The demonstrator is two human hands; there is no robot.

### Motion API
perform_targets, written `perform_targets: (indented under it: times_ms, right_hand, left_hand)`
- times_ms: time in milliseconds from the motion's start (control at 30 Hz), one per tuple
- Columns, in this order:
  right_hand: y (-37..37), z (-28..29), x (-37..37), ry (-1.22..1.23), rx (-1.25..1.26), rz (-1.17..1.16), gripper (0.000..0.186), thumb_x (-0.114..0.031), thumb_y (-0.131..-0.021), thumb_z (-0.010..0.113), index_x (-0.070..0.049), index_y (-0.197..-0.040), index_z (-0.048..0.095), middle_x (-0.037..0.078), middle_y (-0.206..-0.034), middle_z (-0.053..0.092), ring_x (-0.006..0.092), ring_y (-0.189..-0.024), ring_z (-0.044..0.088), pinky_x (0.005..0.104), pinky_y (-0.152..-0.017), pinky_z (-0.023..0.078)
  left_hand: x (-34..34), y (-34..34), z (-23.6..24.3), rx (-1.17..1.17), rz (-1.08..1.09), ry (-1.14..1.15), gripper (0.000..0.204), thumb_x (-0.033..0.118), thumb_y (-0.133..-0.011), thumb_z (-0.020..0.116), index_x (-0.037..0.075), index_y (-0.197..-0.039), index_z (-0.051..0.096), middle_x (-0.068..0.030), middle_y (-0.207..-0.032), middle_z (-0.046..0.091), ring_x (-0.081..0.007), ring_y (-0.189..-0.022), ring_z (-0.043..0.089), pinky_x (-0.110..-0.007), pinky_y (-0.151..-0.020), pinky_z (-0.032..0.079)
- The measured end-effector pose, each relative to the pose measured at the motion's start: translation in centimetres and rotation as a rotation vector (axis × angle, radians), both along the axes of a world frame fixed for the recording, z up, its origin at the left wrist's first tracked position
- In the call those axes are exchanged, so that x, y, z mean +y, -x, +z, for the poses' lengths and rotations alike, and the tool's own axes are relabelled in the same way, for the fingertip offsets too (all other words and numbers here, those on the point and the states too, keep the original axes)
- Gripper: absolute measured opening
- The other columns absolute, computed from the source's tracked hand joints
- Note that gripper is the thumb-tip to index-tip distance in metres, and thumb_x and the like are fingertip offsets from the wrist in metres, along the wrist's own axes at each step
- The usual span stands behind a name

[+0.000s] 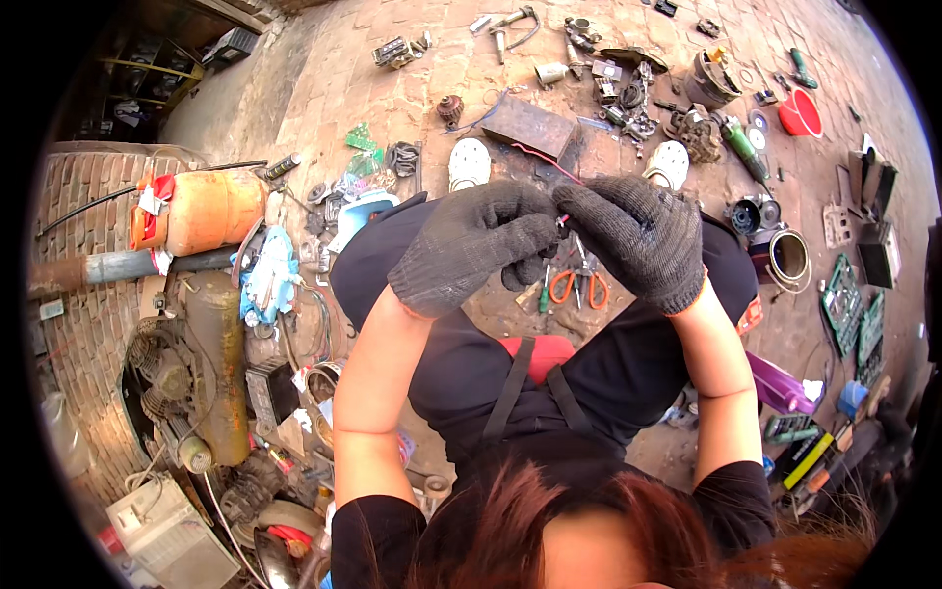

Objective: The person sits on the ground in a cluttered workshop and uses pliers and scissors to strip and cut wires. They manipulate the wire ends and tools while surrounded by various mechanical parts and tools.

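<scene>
Red wire (pixel 549 164): up in the air, trailing past the metal box's (pixel 531 125) near edge
Right hand (pixel 643 236): clamped on it
Left hand (pixel 469 240): by the tip, can't tell if gripping
Tip: pinch close, imo

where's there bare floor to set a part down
Brick floor lies bare between the green pieces and the metal casting; a smaller patch lies between the red bucket and the holed metal plate. Crowded: left around the orange gas cylinder, and around the green angle grinder.

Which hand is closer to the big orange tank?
Left. The left hand is to the right of the orange tank; the right hand is farther away, on the left hand's other side.
</scene>
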State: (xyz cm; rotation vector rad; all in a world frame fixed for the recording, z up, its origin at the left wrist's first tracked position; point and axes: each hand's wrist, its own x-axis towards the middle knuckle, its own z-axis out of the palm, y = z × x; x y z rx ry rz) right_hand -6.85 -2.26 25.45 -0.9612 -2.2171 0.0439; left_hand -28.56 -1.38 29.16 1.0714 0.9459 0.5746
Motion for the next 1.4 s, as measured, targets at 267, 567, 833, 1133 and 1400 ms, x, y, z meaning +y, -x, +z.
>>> perform_targets:
  times_ms: [267,567,833,1133,1400]
  right_hand:
    - [-0.8,-0.8,0.2,-0.025,0.023,0.041,0.042,-0.016,-0.075,0.065,-0.014,-0.117,0.063,0.005,-0.096,0.064,0.0232,-0.074,0.066,0.0347,-0.055,0.053]
    - [0.1,-0.9,-0.2,0.181,0.088,-0.043,0.024,-0.018,-0.082,0.066,-0.011,-0.105,0.064,0.008,-0.087,0.064,0.0282,-0.074,0.064,0.0386,-0.061,0.051]
    - [0.3,-0.3,-0.5,0.466,0.386,0.044,0.016,-0.016,-0.085,0.066,-0.004,-0.096,0.065,0.013,-0.08,0.064,0.0323,-0.073,0.062,0.0395,-0.064,0.05]
    - [-0.5,0.0,-0.6,0.895,0.671,0.17,0.019,-0.016,-0.092,0.061,0.002,-0.096,0.066,0.006,-0.075,0.066,0.0085,-0.06,0.063,0.0242,-0.054,0.049]
    - [-0.3,-0.5,-0.5,1.029,0.875,0.23,0.016,-0.013,-0.091,0.064,0.002,-0.096,0.068,0.004,-0.075,0.068,0.0078,-0.064,0.064,0.0233,-0.058,0.051]
  left_hand:
    - [0.4,-0.5,0.9,0.08,-0.013,0.093,0.025,0.019,-0.089,0.067,-0.003,-0.1,0.063,-0.0036,-0.075,0.062,-0.0083,-0.062,0.058,-0.022,-0.053,0.046]
    - [-1.0,-2.2,-1.2,0.035,0.226,-0.031,0.02,0.017,-0.092,0.064,-0.001,-0.1,0.062,-0.0019,-0.072,0.06,-0.0075,-0.061,0.055,-0.021,-0.055,0.044]
    - [-1.8,-3.1,-3.9,0.241,0.326,-0.678,0.011,0.006,-0.084,0.067,0.002,-0.093,0.063,-0.0078,-0.083,0.062,-0.0188,-0.073,0.059,-0.03,-0.067,0.048]
    - [-1.2,-3.3,-4.4,0.391,0.327,-1.322,0.023,0.001,-0.072,0.07,0.006,-0.094,0.067,-0.0096,-0.089,0.065,-0.0255,-0.078,0.063,-0.034,-0.068,0.051]
    - [-1.1,-2.0,-4.1,0.347,0.223,-1.265,0.034,0.001,-0.066,0.071,0.008,-0.099,0.069,-0.0076,-0.093,0.066,-0.0247,-0.081,0.065,-0.034,-0.068,0.053]
